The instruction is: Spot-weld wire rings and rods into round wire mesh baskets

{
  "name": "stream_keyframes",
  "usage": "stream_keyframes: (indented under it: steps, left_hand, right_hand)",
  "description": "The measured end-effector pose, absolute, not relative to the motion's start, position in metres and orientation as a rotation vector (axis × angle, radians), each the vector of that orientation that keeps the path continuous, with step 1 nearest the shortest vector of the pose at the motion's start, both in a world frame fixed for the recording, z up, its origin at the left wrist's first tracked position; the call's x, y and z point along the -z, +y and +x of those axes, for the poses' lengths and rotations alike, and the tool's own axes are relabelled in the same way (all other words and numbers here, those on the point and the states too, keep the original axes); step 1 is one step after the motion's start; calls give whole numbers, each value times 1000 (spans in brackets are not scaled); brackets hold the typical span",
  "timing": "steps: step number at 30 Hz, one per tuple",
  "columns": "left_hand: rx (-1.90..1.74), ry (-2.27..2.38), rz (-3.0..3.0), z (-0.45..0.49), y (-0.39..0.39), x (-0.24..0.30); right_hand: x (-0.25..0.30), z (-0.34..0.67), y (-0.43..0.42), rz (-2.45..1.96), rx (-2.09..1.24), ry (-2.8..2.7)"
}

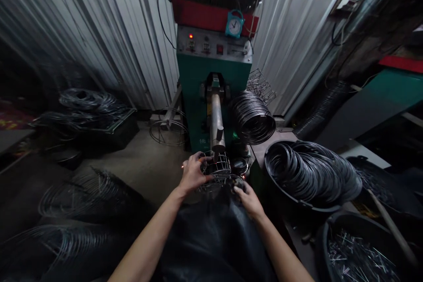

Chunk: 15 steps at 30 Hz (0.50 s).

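Note:
A small round wire cage (pixel 222 165) sits under the electrode tip of a green welding machine (pixel 191 79), right at the end of its metal arm (pixel 217 116). My left hand (pixel 192 172) grips the cage's left side, with thumb and fingers on its wires. Close to the cage's lower right edge, my right hand (pixel 246 196) has its fingers curled in a pinch; what they hold is too dark to make out. A black apron (pixel 218 238) covers my lap below both hands.
A coil of wire rings (pixel 254 119) hangs right of the machine arm. Farther right, a black tub (pixel 306 205) holds many wire rings, and another bin (pixel 325 246) holds short wire pieces. Wire frames (pixel 95 194) stand on the left floor. A teal clock (pixel 234 25) hangs above.

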<state>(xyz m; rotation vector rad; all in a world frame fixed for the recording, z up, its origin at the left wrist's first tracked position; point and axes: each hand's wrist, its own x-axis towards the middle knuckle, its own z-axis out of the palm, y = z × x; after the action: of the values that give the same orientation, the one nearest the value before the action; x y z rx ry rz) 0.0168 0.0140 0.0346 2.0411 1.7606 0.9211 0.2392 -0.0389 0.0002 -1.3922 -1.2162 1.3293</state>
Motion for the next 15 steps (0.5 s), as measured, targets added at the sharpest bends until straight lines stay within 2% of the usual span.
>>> stream_keyframes:
  steps: [2,4,15]
  left_hand:
    - [-915,1783,2007,17,16,-36]
    - [-909,1802,1954,16,21,-35]
    - [-965,1773,1889,10,41,-32]
  right_hand:
    - [11,249,-51,-1346,-1580,-874]
    - [19,255,-58,-1304,-1668,-631]
    - [34,267,-57,-1198,-1736,-210]
